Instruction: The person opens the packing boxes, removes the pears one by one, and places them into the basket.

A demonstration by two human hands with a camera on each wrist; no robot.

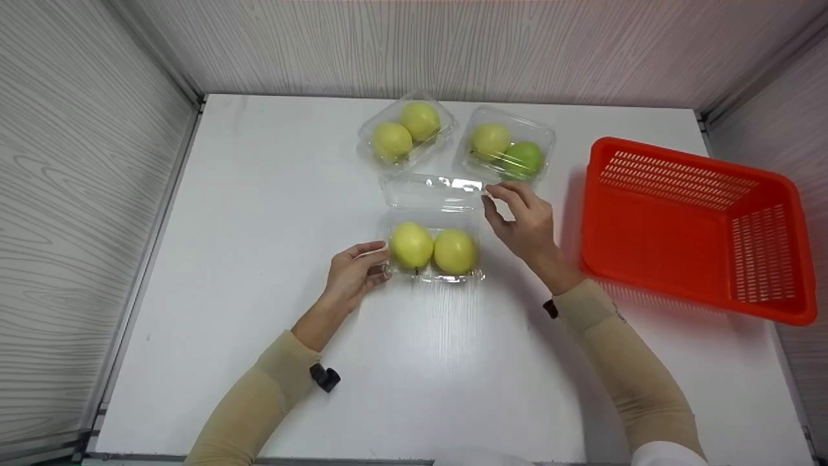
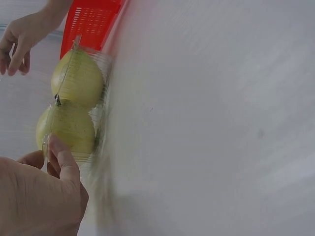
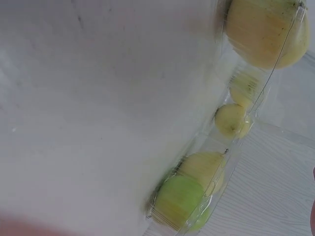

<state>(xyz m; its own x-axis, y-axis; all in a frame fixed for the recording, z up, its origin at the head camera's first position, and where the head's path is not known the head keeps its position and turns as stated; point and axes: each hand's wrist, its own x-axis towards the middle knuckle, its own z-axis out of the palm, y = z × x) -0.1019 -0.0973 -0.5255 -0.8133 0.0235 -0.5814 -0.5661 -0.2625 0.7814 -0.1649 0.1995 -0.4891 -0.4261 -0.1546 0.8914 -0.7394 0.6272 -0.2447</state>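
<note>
A clear plastic clamshell box (image 1: pixel 447 279) stands on the white table with its hinged lid (image 1: pixel 420 193) folded back, away from the person. Inside lie two round yellow fruits side by side, a left fruit (image 1: pixel 411 246) and a right fruit (image 1: pixel 455 252). My left hand (image 1: pixel 352 273) pinches the box's left rim between thumb and fingers, seen close in the left wrist view. At the lid's right corner, the thumb and index finger of my right hand (image 1: pixel 527 223) pinch the edge. Only a sliver of that hand appears in the right wrist view.
Behind stand two more clear boxes: the left box (image 1: pixel 420 153) holds two yellow fruits, the right box (image 1: pixel 543 139) a yellow and a green one. A red plastic basket (image 1: pixel 653 226) sits on the right. Wood-patterned panels (image 1: pixel 453 52) enclose the table.
</note>
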